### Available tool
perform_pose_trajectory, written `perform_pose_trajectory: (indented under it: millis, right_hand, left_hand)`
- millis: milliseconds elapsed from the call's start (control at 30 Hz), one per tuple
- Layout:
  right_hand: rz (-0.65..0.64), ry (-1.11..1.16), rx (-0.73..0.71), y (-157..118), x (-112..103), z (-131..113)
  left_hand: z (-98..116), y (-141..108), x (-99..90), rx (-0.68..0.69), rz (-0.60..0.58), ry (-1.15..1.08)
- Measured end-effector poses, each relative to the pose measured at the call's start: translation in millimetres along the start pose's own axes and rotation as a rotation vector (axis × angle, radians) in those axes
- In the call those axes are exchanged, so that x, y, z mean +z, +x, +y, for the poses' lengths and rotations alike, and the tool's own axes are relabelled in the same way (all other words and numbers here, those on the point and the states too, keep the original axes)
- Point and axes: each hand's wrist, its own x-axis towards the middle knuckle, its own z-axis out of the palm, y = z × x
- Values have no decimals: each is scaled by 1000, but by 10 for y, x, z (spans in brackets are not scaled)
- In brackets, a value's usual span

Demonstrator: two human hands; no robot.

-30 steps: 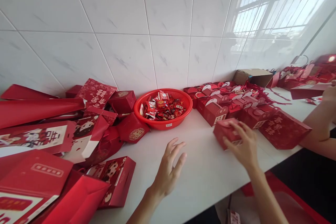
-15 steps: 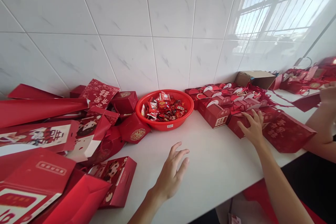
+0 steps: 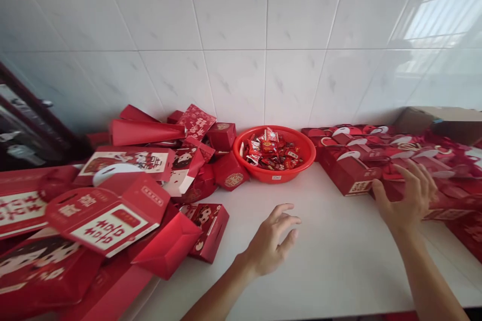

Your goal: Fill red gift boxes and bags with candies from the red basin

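Observation:
My left hand (image 3: 271, 242) hovers over the white table, fingers loosely apart and holding nothing. Behind it stands a red plastic basket (image 3: 276, 176) with wrapped candies (image 3: 269, 148) in it. My right hand (image 3: 406, 198) is open in front of the rows of red gift boxes on the right, partly hiding them. Whether its fingertips touch a box, I cannot tell. The gift box (image 3: 348, 173) at the near left corner of those rows stands closed, with a white label on its end.
Red cartons lie in a jumbled heap on the left, among them a printed carton (image 3: 113, 218) and a small box (image 3: 211, 233). A brown cardboard box (image 3: 440, 123) stands at the back right. White tiles (image 3: 233, 80) line the wall behind the table (image 3: 316, 261).
My view has turned left, bringing more of the carton heap into sight. The other person's arm has left the view. My right hand's fingers appear more raised; my left hand stays open.

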Motion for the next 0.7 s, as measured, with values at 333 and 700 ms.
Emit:
perform_pose_trajectory:
  millis: [333, 700]
  right_hand:
    - [-1080, 931, -33, -222, 802, -2217]
    - [-1459, 1051, 188, -444, 1078, -2713]
  left_hand:
    - [283, -331, -396, 313, 347, 115]
    - [8, -798, -693, 64, 602, 290]
